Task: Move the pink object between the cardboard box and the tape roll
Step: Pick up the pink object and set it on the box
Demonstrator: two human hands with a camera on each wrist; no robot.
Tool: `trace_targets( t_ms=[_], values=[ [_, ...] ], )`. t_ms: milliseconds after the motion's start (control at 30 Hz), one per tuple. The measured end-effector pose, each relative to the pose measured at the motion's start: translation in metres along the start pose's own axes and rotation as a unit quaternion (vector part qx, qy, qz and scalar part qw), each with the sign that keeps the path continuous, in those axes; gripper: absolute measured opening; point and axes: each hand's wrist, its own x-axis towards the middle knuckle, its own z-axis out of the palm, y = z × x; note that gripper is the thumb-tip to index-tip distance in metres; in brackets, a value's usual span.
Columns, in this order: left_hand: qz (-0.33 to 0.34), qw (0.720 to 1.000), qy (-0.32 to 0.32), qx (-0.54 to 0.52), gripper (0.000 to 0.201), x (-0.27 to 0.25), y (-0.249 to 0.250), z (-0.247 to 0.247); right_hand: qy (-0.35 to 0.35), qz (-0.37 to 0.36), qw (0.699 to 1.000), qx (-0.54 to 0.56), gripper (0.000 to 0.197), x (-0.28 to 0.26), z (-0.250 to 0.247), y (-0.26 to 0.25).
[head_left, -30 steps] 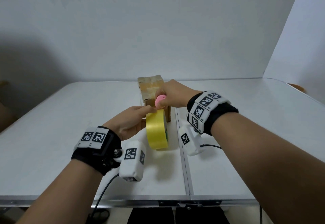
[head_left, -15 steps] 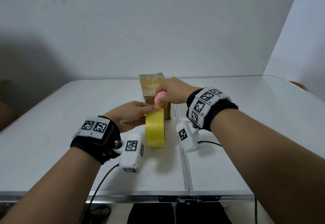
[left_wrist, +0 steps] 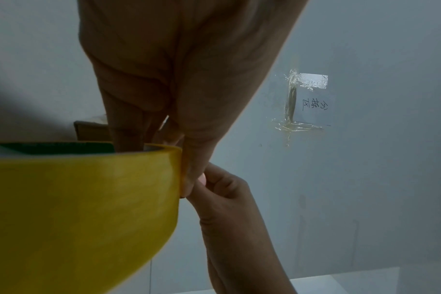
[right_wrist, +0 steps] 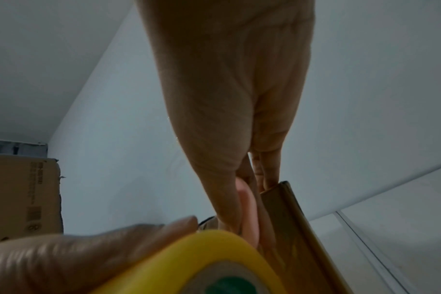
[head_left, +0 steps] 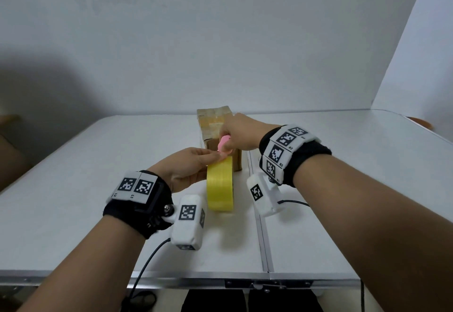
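Pinching the pink object (head_left: 223, 145) in the right hand (head_left: 241, 131), just above the gap between cardboard box (head_left: 213, 123) and upright yellow tape roll (head_left: 220, 184), left hand (head_left: 186, 168) gripping the roll's top edge, white table (head_left: 73, 189) beneath.

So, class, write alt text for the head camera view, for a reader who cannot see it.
A right hand lowers a pink object into the gap between a cardboard box and an upright yellow tape roll. The left hand steadies the roll from its left side. Both stand on a white table.
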Motion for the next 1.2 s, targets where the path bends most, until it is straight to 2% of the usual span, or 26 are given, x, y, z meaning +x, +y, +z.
trace_targets(
  t_ms=[167, 300, 400, 533, 733, 833, 933, 1000, 1133, 1200],
  values=[
    [0.006, 1.0, -0.001, 0.002, 0.034, -0.001, 0.001, 0.003, 0.005, 0.004, 0.998, -0.067, 0.011, -0.003, 0.002, -0.005],
    [0.001, 1.0, 0.004, -0.001, 0.027, -0.001, 0.001, 0.004, -0.004, -0.003, 0.994, -0.111, 0.024, -0.005, 0.001, -0.009],
    [-0.003, 1.0, 0.005, 0.003, 0.031, -0.001, 0.002, 0.003, -0.021, -0.004, 0.988, -0.15, 0.018, -0.004, 0.003, -0.008],
    [-0.005, 1.0, -0.001, 0.007, 0.029, -0.003, 0.002, -0.003, -0.019, 0.001, 0.985, -0.174, 0.038, -0.007, 0.003, 0.001],
    [-0.018, 1.0, -0.019, 0.003, 0.035, -0.009, 0.004, -0.013, -0.003, -0.007, 0.987, -0.162, 0.039, -0.005, 0.002, -0.003],
    [-0.009, 1.0, 0.001, 0.005, 0.035, -0.014, 0.005, -0.019, -0.011, -0.001, 0.993, -0.115, 0.039, -0.004, 0.003, -0.003],
    [0.008, 0.999, 0.05, 0.009, 0.034, -0.018, 0.003, -0.031, -0.01, 0.007, 1.0, -0.015, 0.031, -0.004, 0.0, 0.001],
    [0.025, 0.995, 0.091, 0.009, 0.031, -0.019, 0.002, -0.041, 0.035, 0.001, 0.997, 0.068, 0.017, -0.003, -0.004, 0.002],
    [0.058, 0.986, 0.153, 0.016, 0.032, -0.018, 0.001, -0.06, 0.193, -0.005, 0.96, 0.201, 0.023, 0.002, -0.01, 0.01],
    [0.078, 0.978, 0.189, 0.037, 0.037, -0.014, 0.002, -0.067, 0.22, 0.012, 0.94, 0.261, 0.024, 0.007, -0.006, 0.016]
  ],
)
